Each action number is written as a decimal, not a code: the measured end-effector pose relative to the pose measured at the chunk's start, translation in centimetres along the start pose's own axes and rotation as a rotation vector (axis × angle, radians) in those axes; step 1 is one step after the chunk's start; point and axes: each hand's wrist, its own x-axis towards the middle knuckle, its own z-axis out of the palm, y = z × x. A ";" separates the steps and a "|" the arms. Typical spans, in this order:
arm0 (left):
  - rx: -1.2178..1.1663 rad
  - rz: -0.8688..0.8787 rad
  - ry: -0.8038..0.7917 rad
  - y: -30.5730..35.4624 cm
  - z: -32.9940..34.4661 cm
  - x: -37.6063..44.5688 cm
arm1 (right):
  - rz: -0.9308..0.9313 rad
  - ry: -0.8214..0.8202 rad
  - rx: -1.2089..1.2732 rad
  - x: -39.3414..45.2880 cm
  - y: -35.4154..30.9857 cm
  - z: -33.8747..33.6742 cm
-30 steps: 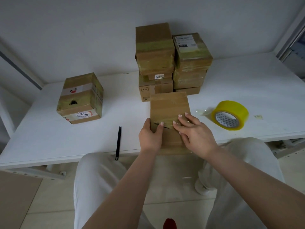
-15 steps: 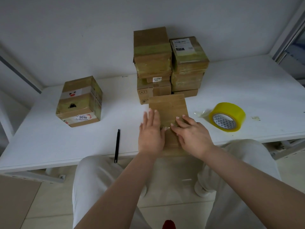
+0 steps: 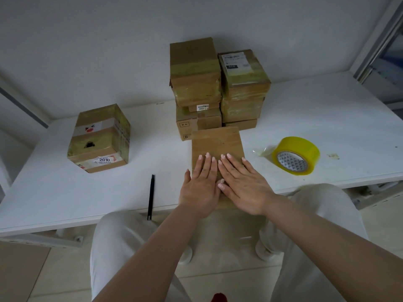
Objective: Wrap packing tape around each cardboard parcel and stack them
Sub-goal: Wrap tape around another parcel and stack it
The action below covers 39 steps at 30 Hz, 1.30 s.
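A brown cardboard parcel [image 3: 217,142] stands at the front edge of the white table [image 3: 327,118], right in front of me. My left hand [image 3: 201,186] and my right hand [image 3: 244,184] lie flat side by side on its top, fingers straight and pressing down. A roll of yellow packing tape [image 3: 295,155] lies on the table to the right of the parcel, with a loose clear end sticking out toward it. Behind the parcel rise two stacks of taped parcels, the left stack [image 3: 195,83] and the right stack [image 3: 243,83].
A single taped box [image 3: 100,138] with a "2010" label sits at the table's left. A black pen-like tool [image 3: 151,196] lies near the front edge, left of my hands. A small tape scrap [image 3: 334,156] lies right of the roll. My knees are under the table.
Both hands went from pinching at the tape on the parcel's top to lying flat with straight fingers, sliding a little forward over it.
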 end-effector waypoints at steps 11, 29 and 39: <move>-0.001 0.077 -0.030 0.1 -0.4 0.2 | 0.008 -0.094 0.096 0.2 0.2 -1.2; -0.002 0.053 0.058 1.1 -1.7 4.8 | 0.641 0.340 0.255 2.2 13.3 -4.9; 0.043 0.021 0.093 0.8 -0.4 5.1 | 0.787 -0.152 0.041 4.8 13.8 -6.8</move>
